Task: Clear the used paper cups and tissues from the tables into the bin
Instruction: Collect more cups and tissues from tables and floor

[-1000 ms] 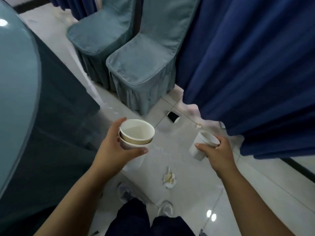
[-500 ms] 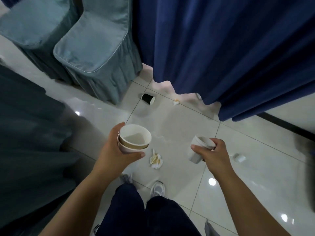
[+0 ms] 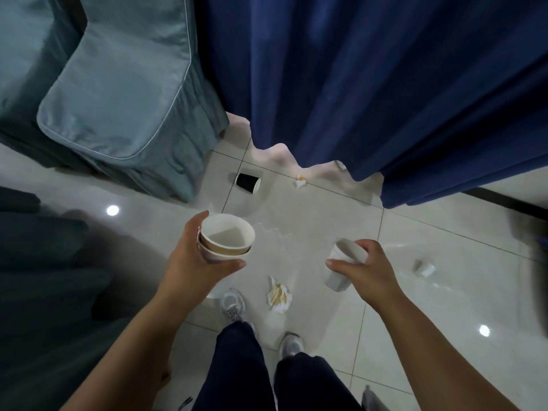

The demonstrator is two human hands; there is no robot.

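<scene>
My left hand [image 3: 192, 262] grips a stack of two white paper cups [image 3: 226, 241], mouths up, at centre. My right hand [image 3: 367, 274] holds a single white paper cup [image 3: 341, 268] by its rim, tilted. On the tiled floor lie a black paper cup [image 3: 248, 183] on its side near the curtain, a crumpled stained tissue [image 3: 279, 295] between my hands, a smaller tissue scrap [image 3: 300, 182] by the curtain hem, and a small white cup [image 3: 424, 267] on its side at the right. No bin is in view.
A dark blue curtain [image 3: 370, 84] hangs across the top and right. Two chairs with grey-blue covers [image 3: 124, 93] stand at the upper left. A dark tablecloth [image 3: 44, 277] falls at the left. My legs and shoes [image 3: 234, 307] are below.
The view has swung right and downward; the chairs and curtain slid left and up, and the table top left the frame. Both hands keep their cups, the right cup tilting more.
</scene>
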